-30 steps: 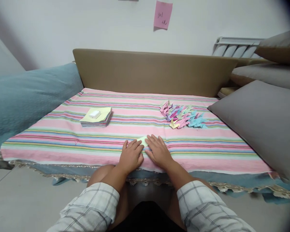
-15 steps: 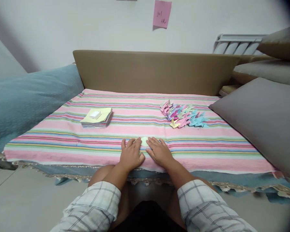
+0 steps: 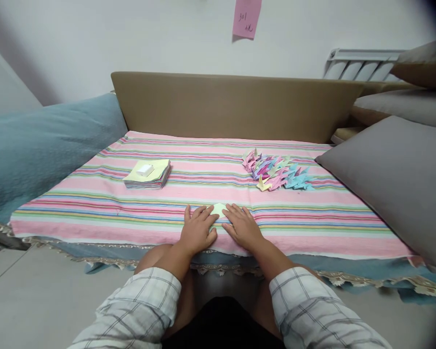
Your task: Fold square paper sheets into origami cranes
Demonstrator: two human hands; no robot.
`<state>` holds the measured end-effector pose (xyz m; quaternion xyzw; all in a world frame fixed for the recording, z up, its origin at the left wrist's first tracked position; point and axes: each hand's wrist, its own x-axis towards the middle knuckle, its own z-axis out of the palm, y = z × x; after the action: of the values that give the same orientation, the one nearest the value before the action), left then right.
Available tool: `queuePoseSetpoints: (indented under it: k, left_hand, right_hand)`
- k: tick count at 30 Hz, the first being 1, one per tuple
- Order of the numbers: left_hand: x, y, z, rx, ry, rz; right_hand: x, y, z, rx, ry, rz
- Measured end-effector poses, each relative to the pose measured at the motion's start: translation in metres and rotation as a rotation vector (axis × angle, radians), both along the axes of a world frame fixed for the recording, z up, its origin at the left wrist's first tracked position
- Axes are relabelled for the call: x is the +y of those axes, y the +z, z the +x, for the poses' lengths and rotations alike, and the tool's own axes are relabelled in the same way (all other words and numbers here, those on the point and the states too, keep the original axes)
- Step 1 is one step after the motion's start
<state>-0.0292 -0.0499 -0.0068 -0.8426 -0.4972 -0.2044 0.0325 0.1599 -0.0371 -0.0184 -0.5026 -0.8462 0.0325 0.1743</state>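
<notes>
Head cam: paper stack (image 3: 147,183) w/ white block (image 3: 145,170) on top sits far L on striped cloth (image 3: 203,182), then L hand (image 3: 197,231), fingers slightly spread, approx flat, pressing L side of pale green paper (image 3: 219,208), no grip. Paper's flat on cloth just ahead of both palms, between the fingertips, neither hand clearly nearer; long axis n/a, ends hidden. R hand (image 3: 244,230) mirrors on R side, fingers extended, no grip; folded paper pcs (image 3: 276,173) beyond it, fwd-R.

Pink handwritten note (image 3: 247,19) on white wall (image 3: 181,39), brown backrest (image 3: 221,106), grey cushions (image 3: 396,179), white radiator (image 3: 366,55), blue-covered armrest (image 3: 61,133)
</notes>
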Motion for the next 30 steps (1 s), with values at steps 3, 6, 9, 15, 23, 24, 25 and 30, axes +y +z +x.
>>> queuePoseSetpoints:
  k: [3,6,9,15,23,24,25,30]
  left_hand:
    - [0.001,0.000,0.000,-0.090,0.013,-0.014]
    - [0.003,0.000,0.002,-0.155,0.041,-0.010]
    - [0.006,-0.001,0.004,-0.192,0.065,-0.009]
    - [0.010,-0.004,0.005,-0.232,0.090,-0.011]
    - [0.012,-0.004,0.006,-0.241,0.106,-0.006]
    - [0.012,-0.004,0.007,-0.243,0.116,-0.009]
    - [0.012,-0.004,0.007,-0.245,0.127,-0.011]
    - [0.015,-0.005,0.010,-0.256,0.178,-0.009]
  right_hand:
    - [-0.003,0.001,0.000,0.065,-0.009,0.056]
    - [-0.004,0.000,-0.001,0.133,-0.003,0.117]
    - [-0.002,-0.001,-0.002,0.206,0.000,0.163]
    - [0.000,-0.003,-0.003,0.277,-0.019,0.131]
    - [0.004,-0.002,-0.005,0.301,-0.034,0.114]
    - [0.004,-0.002,-0.005,0.299,-0.038,0.114]
    - [0.004,-0.002,-0.006,0.298,-0.043,0.115]
    - [0.005,-0.003,-0.008,0.296,-0.070,0.112]
